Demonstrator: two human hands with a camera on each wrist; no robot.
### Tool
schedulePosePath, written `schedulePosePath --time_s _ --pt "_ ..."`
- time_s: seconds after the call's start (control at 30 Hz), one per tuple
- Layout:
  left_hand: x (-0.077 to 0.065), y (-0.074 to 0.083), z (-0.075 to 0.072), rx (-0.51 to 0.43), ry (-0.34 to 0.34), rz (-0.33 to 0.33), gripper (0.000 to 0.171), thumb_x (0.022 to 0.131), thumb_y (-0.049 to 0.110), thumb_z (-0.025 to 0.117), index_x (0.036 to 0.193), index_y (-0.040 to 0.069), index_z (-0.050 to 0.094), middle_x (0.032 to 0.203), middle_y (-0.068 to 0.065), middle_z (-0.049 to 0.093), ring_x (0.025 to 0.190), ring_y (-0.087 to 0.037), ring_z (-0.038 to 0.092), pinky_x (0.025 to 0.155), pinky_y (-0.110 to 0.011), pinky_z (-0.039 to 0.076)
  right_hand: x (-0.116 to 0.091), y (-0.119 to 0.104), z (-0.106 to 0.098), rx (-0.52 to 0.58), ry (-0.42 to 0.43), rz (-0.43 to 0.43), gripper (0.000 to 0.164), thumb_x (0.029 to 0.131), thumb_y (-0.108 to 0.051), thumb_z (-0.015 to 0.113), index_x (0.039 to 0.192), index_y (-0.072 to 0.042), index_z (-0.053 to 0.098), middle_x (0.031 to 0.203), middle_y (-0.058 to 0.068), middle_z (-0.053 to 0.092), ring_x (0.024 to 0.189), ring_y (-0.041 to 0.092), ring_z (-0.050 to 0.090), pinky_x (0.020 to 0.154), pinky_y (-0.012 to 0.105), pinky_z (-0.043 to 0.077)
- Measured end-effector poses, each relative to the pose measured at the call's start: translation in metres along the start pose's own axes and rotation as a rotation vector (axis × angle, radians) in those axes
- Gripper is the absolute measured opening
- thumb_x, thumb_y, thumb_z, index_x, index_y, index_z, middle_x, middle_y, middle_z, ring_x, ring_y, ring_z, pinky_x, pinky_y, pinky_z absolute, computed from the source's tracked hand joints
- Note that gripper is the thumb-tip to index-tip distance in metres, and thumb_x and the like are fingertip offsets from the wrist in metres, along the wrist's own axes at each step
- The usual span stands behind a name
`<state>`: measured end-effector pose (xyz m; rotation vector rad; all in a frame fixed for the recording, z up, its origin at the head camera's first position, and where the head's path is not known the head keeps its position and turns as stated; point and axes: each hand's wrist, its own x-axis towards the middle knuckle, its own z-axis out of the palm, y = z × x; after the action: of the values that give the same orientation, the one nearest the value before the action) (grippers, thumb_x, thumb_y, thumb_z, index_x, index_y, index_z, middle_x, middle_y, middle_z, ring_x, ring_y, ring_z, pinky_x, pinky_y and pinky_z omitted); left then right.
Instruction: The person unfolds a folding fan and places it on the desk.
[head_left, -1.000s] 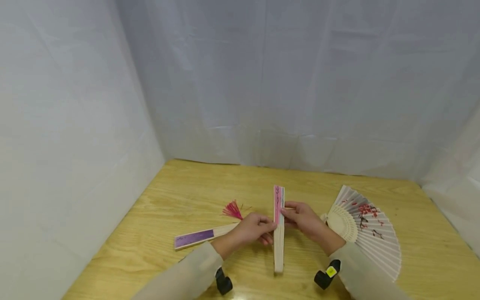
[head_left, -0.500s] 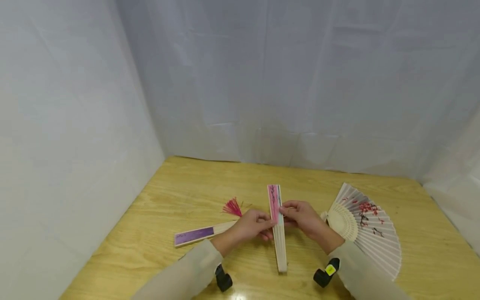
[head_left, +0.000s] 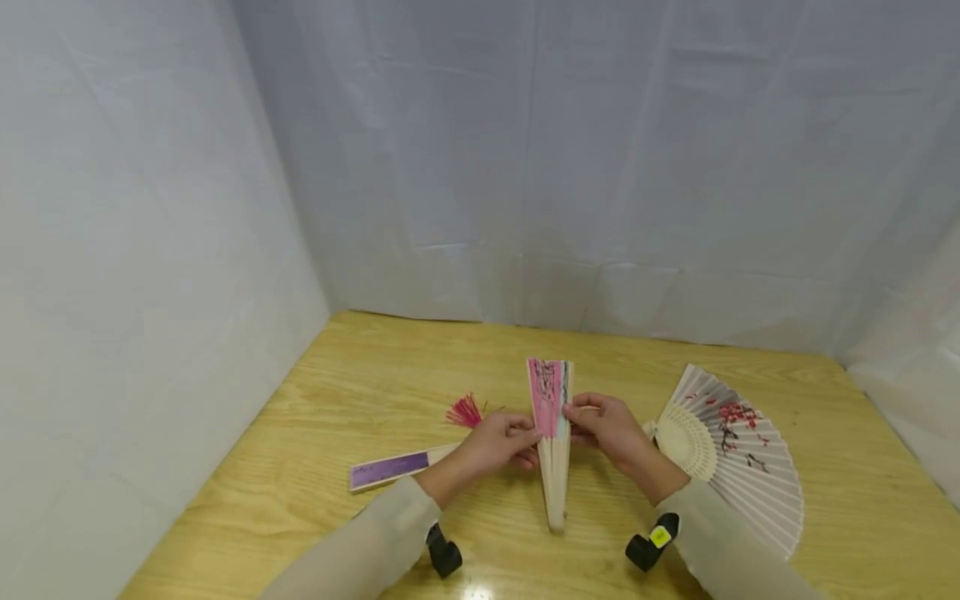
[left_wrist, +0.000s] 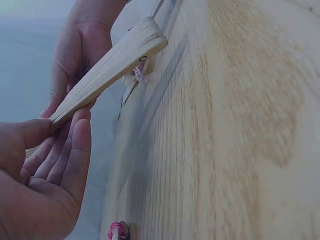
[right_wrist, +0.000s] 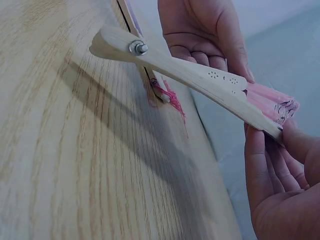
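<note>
A pink folding fan with pale wooden ribs, slightly spread, is held above the table between both hands. My left hand pinches its left side between thumb and fingers. On the opposite side my right hand pinches the outer rib, thumb in front. The fan's narrow pivot end points toward me, and a metal rivet shows there in the right wrist view. Behind my left forearm lies a folded purple fan with a crimson tassel; my hand and wrist hide part of it.
An opened white fan with red blossoms lies on the wooden table, right of my right hand and partly behind that sleeve. White sheeting stands along the table's back and sides.
The pink fan has gone from folded to slightly spread, its top edge widening. My left hand has shifted a little left and away from me, while the other fans lie as before.
</note>
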<state>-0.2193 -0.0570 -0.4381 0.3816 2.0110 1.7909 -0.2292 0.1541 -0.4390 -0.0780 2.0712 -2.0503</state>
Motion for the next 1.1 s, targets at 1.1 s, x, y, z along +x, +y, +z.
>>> schedulePosePath --time_s 1.1 --pt "-0.002 0.001 -0.017 0.014 0.054 0.114 0.027 0.099 0.003 0.054 0.123 -0.009 0.052 0.101 -0.017 0.062 0.082 -0.019 0.064 0.081 -0.051 0.055 -0.003 -0.006 -0.002 0.248 0.205 -0.034 0.007 0.098 -0.005 0.057 0.098 0.001 0.052 0.076 -0.003 0.067 0.069 0.008 0.065 0.067 0.024 0.057"
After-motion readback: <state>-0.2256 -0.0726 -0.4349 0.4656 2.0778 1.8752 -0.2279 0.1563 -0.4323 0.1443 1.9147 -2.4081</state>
